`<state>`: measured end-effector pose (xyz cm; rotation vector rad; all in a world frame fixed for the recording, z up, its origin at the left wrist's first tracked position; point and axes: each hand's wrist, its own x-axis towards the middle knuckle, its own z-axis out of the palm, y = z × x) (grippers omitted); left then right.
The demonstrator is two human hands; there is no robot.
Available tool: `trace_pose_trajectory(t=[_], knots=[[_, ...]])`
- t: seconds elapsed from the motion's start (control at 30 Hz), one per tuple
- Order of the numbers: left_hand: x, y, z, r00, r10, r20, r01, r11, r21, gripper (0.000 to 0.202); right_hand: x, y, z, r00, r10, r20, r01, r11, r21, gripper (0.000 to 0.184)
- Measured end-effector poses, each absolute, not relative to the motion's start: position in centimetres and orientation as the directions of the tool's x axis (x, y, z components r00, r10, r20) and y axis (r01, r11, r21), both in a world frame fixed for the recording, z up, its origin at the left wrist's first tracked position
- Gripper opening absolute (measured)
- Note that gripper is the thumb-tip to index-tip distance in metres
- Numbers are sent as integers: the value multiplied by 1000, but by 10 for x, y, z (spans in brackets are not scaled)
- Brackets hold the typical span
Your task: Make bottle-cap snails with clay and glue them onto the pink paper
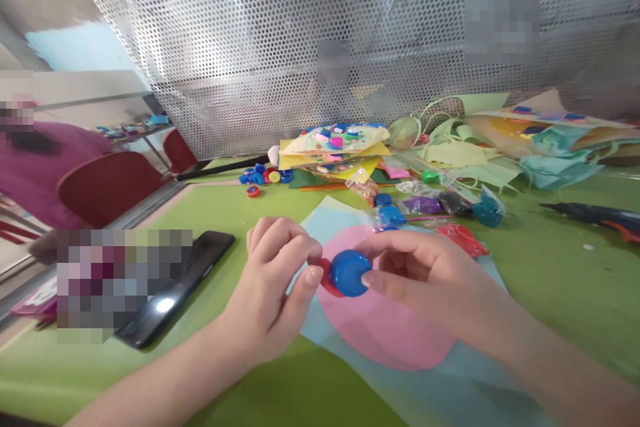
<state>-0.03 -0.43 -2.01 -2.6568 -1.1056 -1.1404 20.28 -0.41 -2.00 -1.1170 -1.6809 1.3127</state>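
A blue bottle cap [351,273] is pinched between the thumb and fingers of my right hand [415,263]. Behind it and to its left shows a red piece [330,278], partly covered by the cap; whether it is another cap or clay I cannot tell. My left hand [280,280] is closed, its thumb and forefinger at the left edge of the red piece. Both hands hover over a pink paper circle [395,337], which lies on a light blue sheet [327,217].
On the green table [210,213] a phone [173,293] lies to the left. Further back are loose bottle caps [257,175], bagged clay [423,205], decorated paper [335,143] and paper bags [465,153]. A dark tool [590,215] rests right. A person in pink [55,167] sits left.
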Motion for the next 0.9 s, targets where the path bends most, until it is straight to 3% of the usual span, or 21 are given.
trace_pose_trajectory(t=[0.43,0.6,0.8,0.9], knots=[[0,-7,-20,471,547,692,683,-723,106,14,202,-4,-19,-377,926,5,212,92,-973,24],[-6,-3,-24,295,528,796,597,-753,277,26,204,-4,-21,-358,933,-40,176,25,-984,26],[-5,-8,-23,333,527,782,433,-822,370,43,205,-2,-21,-417,909,-25,62,1,-998,22],[-3,-9,-21,334,534,777,387,-829,404,41,204,-3,-19,-414,910,-27,17,-21,-1000,18]])
